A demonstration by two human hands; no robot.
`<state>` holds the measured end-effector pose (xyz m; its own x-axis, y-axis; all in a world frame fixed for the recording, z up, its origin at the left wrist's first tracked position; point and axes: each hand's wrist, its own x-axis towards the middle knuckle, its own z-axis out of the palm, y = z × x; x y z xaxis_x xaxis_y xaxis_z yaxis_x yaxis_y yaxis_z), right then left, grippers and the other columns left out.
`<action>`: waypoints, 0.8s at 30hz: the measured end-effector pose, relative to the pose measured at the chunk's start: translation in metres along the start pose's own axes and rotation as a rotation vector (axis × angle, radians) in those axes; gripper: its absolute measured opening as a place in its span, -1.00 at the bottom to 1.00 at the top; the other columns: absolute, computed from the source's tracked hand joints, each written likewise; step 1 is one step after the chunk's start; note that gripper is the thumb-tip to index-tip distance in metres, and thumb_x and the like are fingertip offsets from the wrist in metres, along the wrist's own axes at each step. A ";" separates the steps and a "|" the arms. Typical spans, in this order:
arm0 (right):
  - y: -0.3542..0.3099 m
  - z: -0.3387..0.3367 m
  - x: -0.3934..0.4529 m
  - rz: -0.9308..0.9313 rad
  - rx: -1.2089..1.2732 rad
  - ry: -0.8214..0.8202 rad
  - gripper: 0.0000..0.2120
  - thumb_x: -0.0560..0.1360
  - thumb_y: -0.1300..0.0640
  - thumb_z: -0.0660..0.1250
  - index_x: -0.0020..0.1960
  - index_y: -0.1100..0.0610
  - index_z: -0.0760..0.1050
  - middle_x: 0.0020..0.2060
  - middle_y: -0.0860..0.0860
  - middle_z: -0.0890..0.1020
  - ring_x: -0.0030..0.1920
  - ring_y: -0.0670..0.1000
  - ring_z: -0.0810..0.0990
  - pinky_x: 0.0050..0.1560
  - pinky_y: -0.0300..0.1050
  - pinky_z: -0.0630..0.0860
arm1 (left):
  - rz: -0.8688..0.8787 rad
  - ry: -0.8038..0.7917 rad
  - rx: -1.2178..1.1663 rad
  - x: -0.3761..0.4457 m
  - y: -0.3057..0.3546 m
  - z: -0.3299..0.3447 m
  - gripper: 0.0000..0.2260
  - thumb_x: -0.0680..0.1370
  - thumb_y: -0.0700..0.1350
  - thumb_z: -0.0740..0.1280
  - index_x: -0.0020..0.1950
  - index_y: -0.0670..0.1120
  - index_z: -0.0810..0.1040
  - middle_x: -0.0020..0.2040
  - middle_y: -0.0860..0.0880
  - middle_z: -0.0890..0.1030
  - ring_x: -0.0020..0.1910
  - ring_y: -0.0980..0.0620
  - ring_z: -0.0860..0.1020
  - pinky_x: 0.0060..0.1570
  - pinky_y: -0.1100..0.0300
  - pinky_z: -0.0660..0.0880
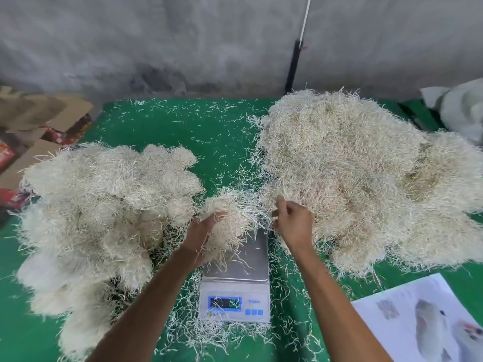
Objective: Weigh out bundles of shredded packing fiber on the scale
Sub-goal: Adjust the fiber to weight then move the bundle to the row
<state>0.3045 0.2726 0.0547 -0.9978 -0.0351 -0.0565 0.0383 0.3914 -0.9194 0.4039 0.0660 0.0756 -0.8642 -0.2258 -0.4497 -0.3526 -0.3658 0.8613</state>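
Both my forearms come in from the bottom edge and angle up toward the middle, over the scale (235,278).

My left hand (202,235) is palm-up, fingers curled under and around a bundle of fiber (230,218). Holding it above the steel pan, left-rear part of the pan. Loose strands hang off the bundle down onto the pan. Can't tell if the bundle itself touches the pan.

My right hand (294,223) is back-of-hand to the camera, wrist bent, fingers curled in toward the thumb. It's pinching a few strands at the right edge of the bundle, right where the bundle meets the front edge of the big pile (352,178). Whether those strands belong to the bundle or the pile, can't tell.

Big pile sits right of the scale, on the green table (196,126). Left of the scale is a heap of rounded clumps (104,210), touching my left forearm side.

Scale display (224,303) is lit, digits unreadable. Loose shreds all around the scale base and across the table.

Printed sheet (418,322) at bottom right. Flattened cardboard (39,113) off the far-left edge. White sack (460,111) at far right. Grey wall behind, with a black pole (292,66) leaning on it.
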 end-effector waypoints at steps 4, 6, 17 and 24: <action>-0.029 0.027 -0.040 0.060 0.257 -0.380 -0.25 0.54 -0.52 0.06 0.51 -0.06 0.41 0.44 -0.05 0.46 0.39 -0.10 0.49 0.44 0.03 0.40 | 0.016 -0.018 0.317 -0.011 -0.004 0.009 -0.41 0.48 0.17 0.43 0.34 -0.19 0.49 0.27 -0.23 0.58 0.14 -0.08 0.62 0.19 0.02 0.56; -0.038 0.052 -0.062 0.072 0.209 -0.430 -0.24 0.53 -0.55 0.06 0.60 -0.17 0.24 0.54 -0.10 0.37 0.37 -0.18 0.40 0.43 -0.01 0.36 | 0.314 -0.137 0.538 -0.023 0.001 0.019 -0.46 0.65 0.22 0.19 0.24 -0.25 0.53 0.11 -0.35 0.58 0.05 -0.23 0.61 0.08 -0.05 0.58; -0.025 0.061 -0.046 -0.586 -0.655 -0.293 -0.52 0.64 -0.05 0.30 0.51 0.04 0.34 0.19 0.11 0.57 0.12 0.12 0.58 0.13 0.14 0.60 | -0.045 0.100 0.080 -0.011 -0.015 -0.010 -0.74 0.70 0.05 0.12 0.16 -0.05 0.53 -0.12 0.06 0.67 -0.09 0.13 0.62 0.02 0.14 0.46; 0.005 0.078 -0.047 -0.431 -0.899 -0.499 -0.21 0.58 -0.29 0.29 0.64 -0.05 0.02 0.65 0.10 0.12 0.59 0.28 0.21 0.56 0.34 0.14 | -0.226 0.493 0.284 -0.009 -0.038 -0.051 -0.79 0.62 -0.14 0.19 -0.21 -0.12 0.37 -0.20 -0.04 0.39 -0.14 0.00 0.36 -0.15 0.11 0.30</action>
<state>0.3560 0.2044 0.0224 -0.7766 -0.6150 -0.1363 -0.5608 0.7736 -0.2952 0.4431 0.0363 0.0344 -0.5129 -0.5868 -0.6266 -0.6485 -0.2135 0.7307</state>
